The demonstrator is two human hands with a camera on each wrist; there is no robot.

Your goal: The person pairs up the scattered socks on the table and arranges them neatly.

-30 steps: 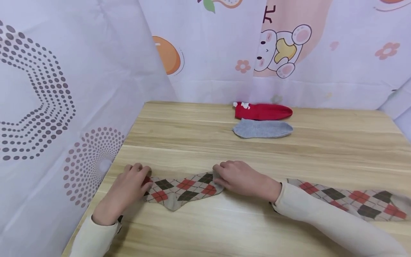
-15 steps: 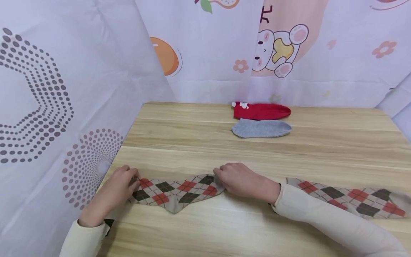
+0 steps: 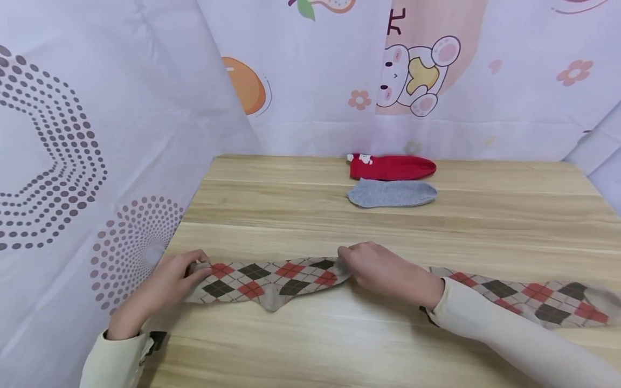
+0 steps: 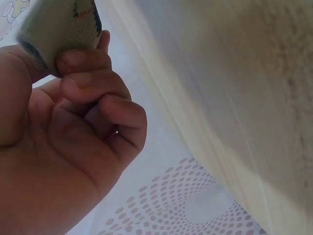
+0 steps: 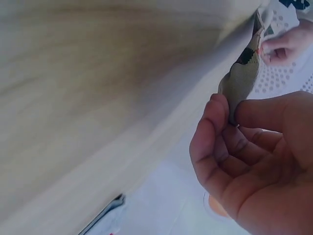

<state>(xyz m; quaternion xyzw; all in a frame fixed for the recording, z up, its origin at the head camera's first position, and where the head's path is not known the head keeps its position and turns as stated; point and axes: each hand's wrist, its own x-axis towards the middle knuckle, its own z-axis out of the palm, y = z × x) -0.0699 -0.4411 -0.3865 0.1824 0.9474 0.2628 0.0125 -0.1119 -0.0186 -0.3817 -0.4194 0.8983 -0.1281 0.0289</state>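
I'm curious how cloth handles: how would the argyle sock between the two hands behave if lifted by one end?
The argyle sock would probably be floppy, since its thin fabric curves in the right wrist view. It seems light: the left hand and right hand each pinch an end. It probably wouldn't roll, being flat and long.

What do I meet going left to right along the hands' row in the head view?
Left hand → held argyle sock → right hand → second argyle sock.
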